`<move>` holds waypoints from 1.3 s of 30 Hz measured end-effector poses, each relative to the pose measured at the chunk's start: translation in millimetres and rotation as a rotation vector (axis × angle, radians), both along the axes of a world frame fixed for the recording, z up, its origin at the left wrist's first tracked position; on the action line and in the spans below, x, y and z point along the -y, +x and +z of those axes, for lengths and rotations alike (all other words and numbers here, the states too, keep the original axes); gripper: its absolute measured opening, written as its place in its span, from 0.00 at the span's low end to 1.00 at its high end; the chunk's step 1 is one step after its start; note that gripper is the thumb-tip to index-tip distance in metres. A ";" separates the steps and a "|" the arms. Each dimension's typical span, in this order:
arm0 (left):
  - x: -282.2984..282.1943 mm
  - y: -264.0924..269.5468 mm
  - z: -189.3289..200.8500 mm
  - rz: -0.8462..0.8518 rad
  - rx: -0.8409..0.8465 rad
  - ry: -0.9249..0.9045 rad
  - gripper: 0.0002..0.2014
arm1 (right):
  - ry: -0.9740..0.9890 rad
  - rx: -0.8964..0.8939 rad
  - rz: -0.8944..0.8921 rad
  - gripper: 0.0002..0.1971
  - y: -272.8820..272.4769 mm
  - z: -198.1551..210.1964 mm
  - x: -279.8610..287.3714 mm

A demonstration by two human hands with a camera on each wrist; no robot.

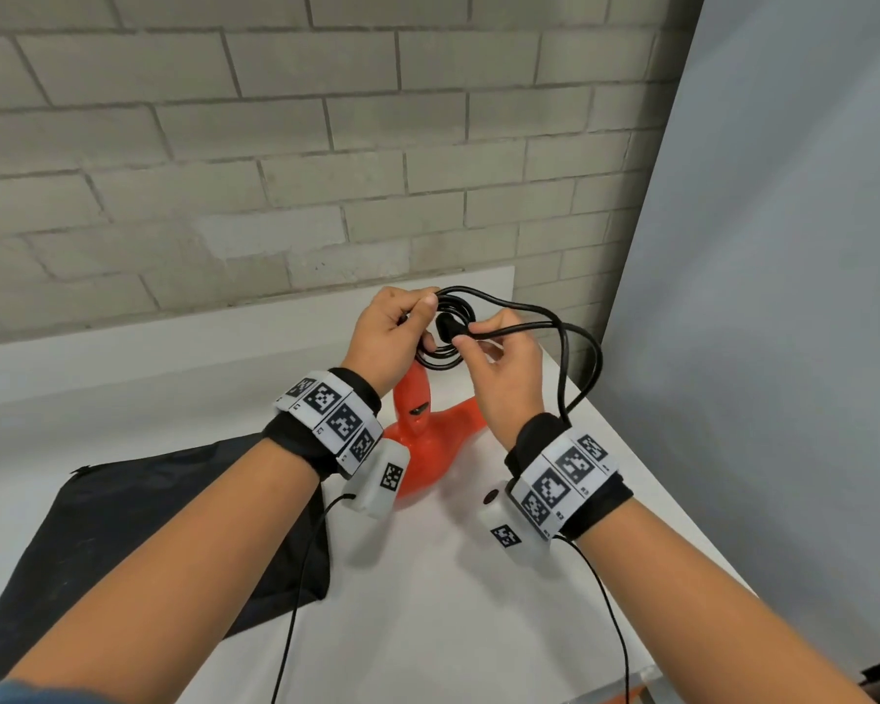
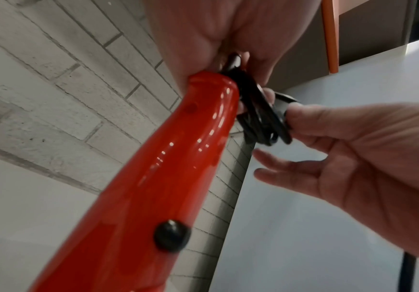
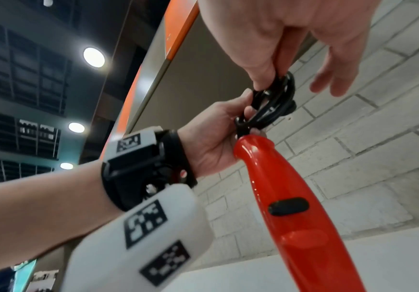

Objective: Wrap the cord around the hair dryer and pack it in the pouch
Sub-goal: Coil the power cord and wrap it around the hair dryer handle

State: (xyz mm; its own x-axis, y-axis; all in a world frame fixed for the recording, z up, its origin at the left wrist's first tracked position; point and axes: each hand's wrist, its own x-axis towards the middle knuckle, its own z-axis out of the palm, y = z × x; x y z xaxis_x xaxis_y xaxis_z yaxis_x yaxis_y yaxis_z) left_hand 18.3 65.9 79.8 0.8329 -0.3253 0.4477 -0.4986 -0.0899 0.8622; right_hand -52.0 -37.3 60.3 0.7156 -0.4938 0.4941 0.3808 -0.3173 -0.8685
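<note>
A glossy red hair dryer [image 1: 420, 439] rests on the white table [image 1: 428, 602] with its handle [image 2: 178, 158] pointing up. My left hand [image 1: 402, 330] grips a coil of black cord [image 1: 448, 327] at the handle's top end [image 3: 253, 144]. My right hand [image 1: 499, 348] pinches the cord near its black plug [image 1: 445, 330] between thumb and forefinger, its other fingers loose. A slack loop of cord [image 1: 575, 348] hangs out to the right. The black pouch [image 1: 123, 541] lies flat on the table at the left.
A grey brick wall [image 1: 275, 144] stands close behind the table. A pale grey panel [image 1: 783, 297] closes off the right side. Thin black sensor cables [image 1: 296, 602] hang from both wristbands over the table's front.
</note>
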 end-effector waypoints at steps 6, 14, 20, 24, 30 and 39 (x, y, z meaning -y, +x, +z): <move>4.0 -4.4 2.6 -0.110 -0.051 0.018 0.10 | -0.082 -0.012 -0.159 0.16 18.0 3.9 1.5; 1.7 -0.9 5.5 -0.233 -0.166 -0.035 0.11 | -0.143 -0.154 0.090 0.13 23.5 3.2 2.8; -5.2 6.3 7.2 -0.179 -0.201 -0.069 0.13 | -0.528 -0.294 0.249 0.11 5.0 -16.5 21.6; -7.4 10.7 7.8 -0.171 -0.229 -0.140 0.09 | -0.649 -0.630 0.251 0.08 2.3 -51.5 40.5; -3.9 13.6 5.9 -0.165 -0.244 -0.210 0.10 | -0.705 -0.844 0.209 0.14 -6.0 -66.0 58.2; -7.1 16.4 10.2 -0.123 -0.279 -0.276 0.12 | -1.125 -1.393 0.201 0.14 2.4 -77.5 58.8</move>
State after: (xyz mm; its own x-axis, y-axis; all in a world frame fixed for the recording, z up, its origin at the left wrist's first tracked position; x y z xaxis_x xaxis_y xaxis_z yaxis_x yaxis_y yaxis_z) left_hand 34.6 73.0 90.1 0.8969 -0.3297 0.2946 -0.2350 0.2091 0.9493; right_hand -49.6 -96.1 -17.2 0.8553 -0.2437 -0.4573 -0.2611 -0.9650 0.0258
